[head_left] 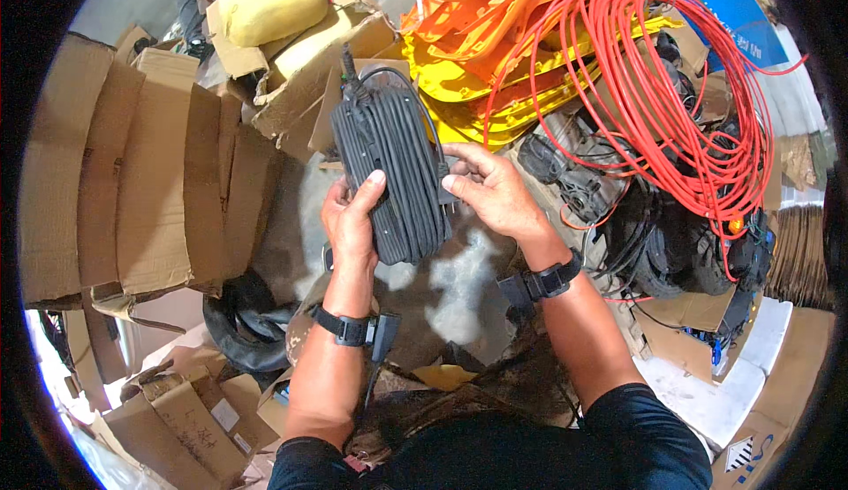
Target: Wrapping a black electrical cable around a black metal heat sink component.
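Note:
A thick black cable (397, 172), wound into a long, tight bundle, is held up in front of me, slightly tilted. My left hand (352, 218) grips its lower left side, thumb on top of the windings. At the right edge my right hand (495, 191) pinches a small dark plug (444, 191) between thumb and fingers, partly hidden by them. From the plug a loose length of cable curves up over the bundle's top. A dark, ribbed cable end (348, 61) sticks up at the top left of the bundle. Both wrists wear black straps with small devices.
Folded cardboard boxes (155, 172) stand at the left. A yellow wrapped bundle (272, 2) rests on an open carton behind. Orange and yellow plastic pieces (477, 39), a large red cable coil (654, 92) and black parts (658, 251) crowd the right. Black tubes (252, 322) lie lower left.

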A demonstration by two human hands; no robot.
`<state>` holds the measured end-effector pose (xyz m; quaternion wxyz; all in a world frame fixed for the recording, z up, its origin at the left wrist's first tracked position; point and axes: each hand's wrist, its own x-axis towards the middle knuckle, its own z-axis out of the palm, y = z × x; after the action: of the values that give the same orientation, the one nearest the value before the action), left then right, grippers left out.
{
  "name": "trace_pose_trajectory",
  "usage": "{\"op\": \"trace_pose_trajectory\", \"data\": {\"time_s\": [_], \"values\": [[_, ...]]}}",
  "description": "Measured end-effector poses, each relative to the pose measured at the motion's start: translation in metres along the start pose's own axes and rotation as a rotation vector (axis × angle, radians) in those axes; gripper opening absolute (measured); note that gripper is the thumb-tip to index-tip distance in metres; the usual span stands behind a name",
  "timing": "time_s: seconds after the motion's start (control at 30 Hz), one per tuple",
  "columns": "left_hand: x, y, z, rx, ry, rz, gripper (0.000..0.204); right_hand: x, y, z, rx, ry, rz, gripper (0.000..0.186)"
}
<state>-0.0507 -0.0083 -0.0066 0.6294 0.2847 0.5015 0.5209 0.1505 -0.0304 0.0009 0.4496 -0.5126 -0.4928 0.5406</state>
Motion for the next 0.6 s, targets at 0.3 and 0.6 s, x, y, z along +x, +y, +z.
{"op": "trace_pose_trajectory", "data": {"time_s": [0.3, 0.6], "values": [[-0.001, -0.005, 0.000, 0.033, 0.018, 0.005, 0.043, -0.002, -0.001, 0.007, -0.315, 0.030, -0.176, 0.036], [-0.006, 0.001, 0.005, 0.068, 0.011, 0.030, 0.038, -0.001, 0.006, 0.012, -0.372, 0.039, -0.248, 0.044]]}}
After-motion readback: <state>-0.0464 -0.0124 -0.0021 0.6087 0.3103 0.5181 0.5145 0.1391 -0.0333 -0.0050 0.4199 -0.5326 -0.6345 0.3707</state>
